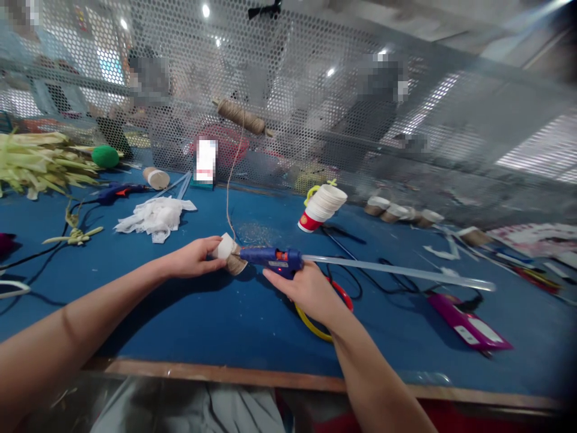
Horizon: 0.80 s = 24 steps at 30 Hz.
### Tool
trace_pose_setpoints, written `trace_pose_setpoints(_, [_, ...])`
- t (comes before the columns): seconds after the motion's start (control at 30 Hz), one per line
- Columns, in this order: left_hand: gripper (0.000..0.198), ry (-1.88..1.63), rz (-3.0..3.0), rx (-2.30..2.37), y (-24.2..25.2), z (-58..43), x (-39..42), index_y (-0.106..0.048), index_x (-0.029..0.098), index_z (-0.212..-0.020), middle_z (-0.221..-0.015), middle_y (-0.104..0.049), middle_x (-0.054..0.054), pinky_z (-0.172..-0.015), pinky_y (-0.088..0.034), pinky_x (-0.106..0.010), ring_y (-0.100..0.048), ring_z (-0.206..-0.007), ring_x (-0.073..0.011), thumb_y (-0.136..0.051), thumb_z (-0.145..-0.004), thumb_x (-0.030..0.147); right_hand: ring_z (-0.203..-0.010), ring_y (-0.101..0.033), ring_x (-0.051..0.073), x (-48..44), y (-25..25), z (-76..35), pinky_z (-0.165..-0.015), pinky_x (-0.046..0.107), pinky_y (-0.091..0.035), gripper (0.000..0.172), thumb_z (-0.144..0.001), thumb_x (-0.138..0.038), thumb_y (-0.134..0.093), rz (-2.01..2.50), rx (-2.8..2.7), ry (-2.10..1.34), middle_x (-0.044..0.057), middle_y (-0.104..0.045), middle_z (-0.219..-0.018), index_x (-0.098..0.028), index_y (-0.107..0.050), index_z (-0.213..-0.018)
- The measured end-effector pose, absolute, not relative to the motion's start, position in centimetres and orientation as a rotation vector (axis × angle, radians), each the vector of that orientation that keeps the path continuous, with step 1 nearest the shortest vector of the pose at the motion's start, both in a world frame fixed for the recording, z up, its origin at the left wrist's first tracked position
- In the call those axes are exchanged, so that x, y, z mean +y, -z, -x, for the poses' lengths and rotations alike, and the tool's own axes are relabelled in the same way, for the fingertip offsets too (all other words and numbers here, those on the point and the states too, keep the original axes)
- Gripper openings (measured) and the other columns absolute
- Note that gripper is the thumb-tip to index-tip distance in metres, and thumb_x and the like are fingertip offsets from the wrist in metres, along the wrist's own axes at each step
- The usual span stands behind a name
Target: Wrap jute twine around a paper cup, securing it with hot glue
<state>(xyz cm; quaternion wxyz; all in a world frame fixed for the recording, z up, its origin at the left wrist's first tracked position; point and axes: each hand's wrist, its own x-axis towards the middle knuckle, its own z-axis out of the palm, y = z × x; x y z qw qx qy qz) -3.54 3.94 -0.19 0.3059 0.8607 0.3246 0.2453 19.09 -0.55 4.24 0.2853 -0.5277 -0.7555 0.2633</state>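
My left hand (195,258) pinches a small white cup (228,248) whose lower part is wrapped in brown twine. A strand of twine (229,192) runs from it up to a spool (241,117) hung on the mesh panel. My right hand (311,288) is closed round the handle of a blue hot glue gun (274,257), which points left. The gun's nozzle meets the twine-wrapped part of the cup. A long clear glue stick (401,272) sticks out of the gun's back, to the right.
Stacked paper cups (322,207) lean behind the gun. White scraps (157,218), another glue gun (119,192) and pale husks (42,159) lie left. Several wrapped cups (396,212) and a purple packet (471,325) are right. Yellow-and-red rings (315,326) lie beneath my right wrist. People are behind the mesh.
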Motion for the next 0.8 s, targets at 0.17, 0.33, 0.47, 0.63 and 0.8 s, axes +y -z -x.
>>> trace_pose_setpoints(0.17, [0.024,-0.648,-2.276,0.846,0.0,3.5,3.7,-0.055,0.011,-0.095,-0.101,-0.053,-0.01,-0.079,-0.042,-0.028,-0.053,-0.087,-0.0168,-0.044,-0.079,0.025,-0.069,-0.057,0.018,0.1,-4.1,-19.4,-0.067,0.028,-0.046,0.023,-0.071,-0.03,-0.054,1.454,-2.029,-0.631,0.005,-0.065,-0.075,-0.013,-0.063,-0.083])
trace_pose_setpoints(0.33, [0.023,-0.63,-2.296,0.846,-0.2,3.6,3.6,-0.056,0.01,-0.092,-0.097,-0.053,-0.01,-0.075,-0.043,-0.027,-0.053,-0.082,-0.016,-0.044,-0.079,0.026,-0.058,-0.052,0.016,0.6,-3.8,-19.7,-0.058,0.027,-0.043,0.018,-0.07,-0.032,-0.053,1.489,-2.025,-0.589,0.002,-0.059,-0.058,-0.015,-0.058,-0.068])
trace_pose_setpoints(0.47, [0.023,-0.64,-2.305,0.825,0.0,3.6,3.7,-0.056,0.011,-0.094,-0.1,-0.052,-0.01,-0.075,-0.043,-0.027,-0.053,-0.083,-0.0159,-0.045,-0.079,0.024,-0.05,-0.048,0.014,0.6,-3.8,-19.6,-0.052,0.026,-0.04,0.022,-0.072,-0.034,-0.051,1.497,-2.019,-0.602,-0.001,-0.05,-0.044,-0.017,-0.052,-0.057])
trace_pose_setpoints(0.63, [0.024,-0.656,-2.333,0.822,0.1,3.7,3.8,-0.056,0.011,-0.095,-0.101,-0.052,-0.01,-0.078,-0.042,-0.028,-0.052,-0.088,-0.0171,-0.046,-0.079,0.024,-0.046,-0.046,0.013,0.7,-3.7,-19.5,-0.049,0.025,-0.037,0.023,-0.071,-0.033,-0.052,1.496,-2.017,-0.603,-0.003,-0.046,-0.04,-0.018,-0.05,-0.054])
trace_pose_setpoints(0.8, [0.025,-0.65,-2.32,0.821,0.0,3.8,3.7,-0.055,0.011,-0.097,-0.1,-0.052,-0.01,-0.078,-0.043,-0.027,-0.052,-0.087,-0.0172,-0.046,-0.079,0.025,-0.047,-0.046,0.013,0.2,-4.2,-19.5,-0.051,0.025,-0.038,0.02,-0.072,-0.033,-0.052,1.463,-2.022,-0.663,-0.003,-0.047,-0.042,-0.017,-0.054,-0.06])
